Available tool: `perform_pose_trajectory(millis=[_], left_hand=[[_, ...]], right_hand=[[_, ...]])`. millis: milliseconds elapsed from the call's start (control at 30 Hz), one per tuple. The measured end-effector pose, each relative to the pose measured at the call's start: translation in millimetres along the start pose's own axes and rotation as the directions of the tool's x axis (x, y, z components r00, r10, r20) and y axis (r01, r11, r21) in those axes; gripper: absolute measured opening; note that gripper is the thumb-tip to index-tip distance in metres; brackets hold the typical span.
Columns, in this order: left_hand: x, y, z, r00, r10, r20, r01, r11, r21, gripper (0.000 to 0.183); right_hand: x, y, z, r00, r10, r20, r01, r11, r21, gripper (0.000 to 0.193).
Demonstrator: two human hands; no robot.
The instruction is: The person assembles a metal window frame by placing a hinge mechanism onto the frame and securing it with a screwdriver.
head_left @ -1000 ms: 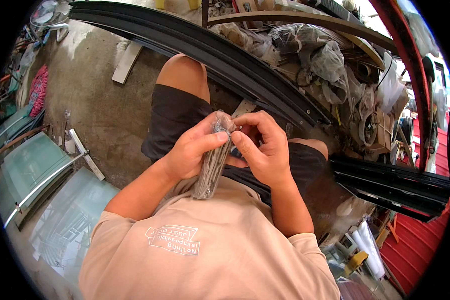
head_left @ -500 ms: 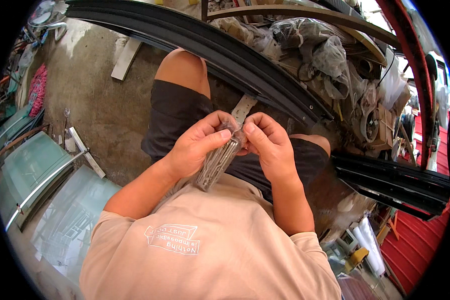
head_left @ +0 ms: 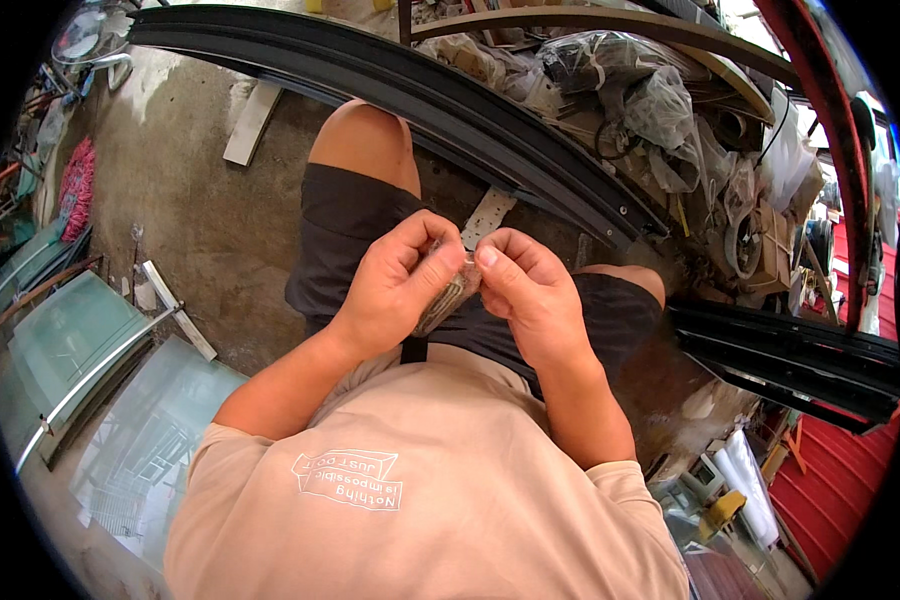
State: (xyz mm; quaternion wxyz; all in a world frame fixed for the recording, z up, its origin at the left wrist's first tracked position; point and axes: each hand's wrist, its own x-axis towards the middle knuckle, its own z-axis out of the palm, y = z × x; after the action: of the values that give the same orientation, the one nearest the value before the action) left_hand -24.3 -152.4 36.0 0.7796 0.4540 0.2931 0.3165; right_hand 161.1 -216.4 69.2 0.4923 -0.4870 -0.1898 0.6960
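Observation:
A clear plastic bag [head_left: 442, 305] with long, slim metal pieces inside hangs between my hands above my lap. My left hand [head_left: 390, 290] pinches its top edge between thumb and fingers and covers much of its side. The thumb and forefinger of my right hand [head_left: 532, 292] are closed on the same edge, right beside the left fingertips. What exactly the metal pieces are cannot be made out.
A long black metal profile [head_left: 370, 70] crosses in front of my knees, and another black profile [head_left: 790, 360] lies at the right. Glass panes [head_left: 160, 440] lean at the left. A white strip [head_left: 253, 122] lies on the floor; plastic-wrapped clutter [head_left: 660, 110] fills the far right.
The bag has tipped so that less of it shows, with its lower end now mostly behind my left hand. Both hands have stayed close together, gripping its top.

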Motion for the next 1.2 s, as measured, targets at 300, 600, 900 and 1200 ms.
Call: perform_pose_trajectory(millis=[300, 600, 900, 1200], left_hand=[[2, -4, -2, 0.999, 0.020, -0.025, -0.021, 0.999, -0.029, 0.017], [2, -6, -3, 0.980, 0.186, -0.068, -0.150, 0.924, 0.352, 0.020], [0, 5, -5, 0.998, 0.006, -0.064, 0.009, 0.974, 0.224, 0.013], [7, 4, -7, 0.998, 0.034, -0.048, -0.022, 0.975, 0.221, 0.014]], right_hand=[[4, 3, 2, 0.999, -0.007, -0.044, 0.008, 1.000, 0.022, 0.023], [6, 6, 3, 0.998, -0.039, -0.039, 0.039, 0.999, -0.005, 0.021], [9, 12, 4, 0.997, -0.016, -0.080, 0.020, 0.998, 0.057, 0.021], [15, 12, -2, 0.982, -0.187, 0.002, 0.170, 0.891, -0.422, 0.025]])
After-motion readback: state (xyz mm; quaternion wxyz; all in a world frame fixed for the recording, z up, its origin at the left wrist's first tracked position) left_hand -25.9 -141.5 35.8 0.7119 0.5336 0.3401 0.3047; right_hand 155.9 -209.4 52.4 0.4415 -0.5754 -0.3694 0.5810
